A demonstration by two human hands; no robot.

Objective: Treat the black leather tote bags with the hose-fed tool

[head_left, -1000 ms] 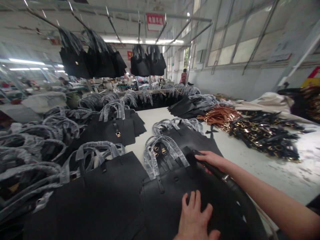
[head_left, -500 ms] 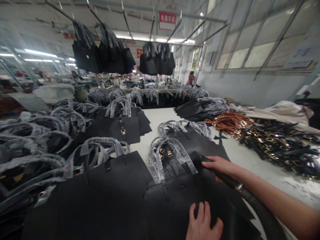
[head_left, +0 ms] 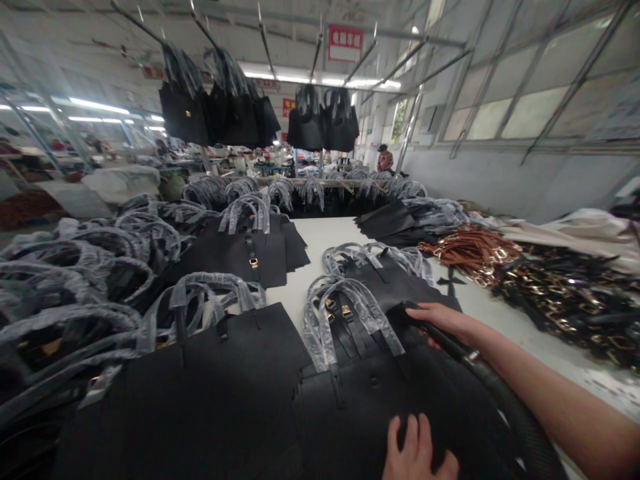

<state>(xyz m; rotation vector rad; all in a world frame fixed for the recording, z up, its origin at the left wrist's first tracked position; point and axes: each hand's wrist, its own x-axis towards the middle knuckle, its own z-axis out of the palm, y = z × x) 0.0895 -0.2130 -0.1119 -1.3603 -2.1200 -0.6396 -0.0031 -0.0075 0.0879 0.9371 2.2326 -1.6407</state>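
Note:
My right hand [head_left: 445,320] is closed around the front end of a black hose [head_left: 493,383] with a shiny metal clamp. The hose's tip points toward black bag panels [head_left: 345,413] that have plastic-wrapped handles [head_left: 320,320]. Flat against the nearest panel lies my left hand [head_left: 417,450], fingers spread, its lower part cut off by the frame. Gold buckles [head_left: 347,311] on black straps show between the handles. Beside this stack, on the left, is another pile of black bag panels [head_left: 200,400] with wrapped handles.
Strap pieces with gold hardware [head_left: 570,300] and brown straps [head_left: 475,250] are heaped at the right of the white table [head_left: 325,233]. More wrapped handles [head_left: 75,287] crowd the left. Finished-looking black bags [head_left: 185,110] hang from an overhead rack. A person [head_left: 385,159] is far back.
The whole view has shifted slightly, so things appear a little further right. My right hand keeps hold of the hose near the handles, and my left hand stays on the panel.

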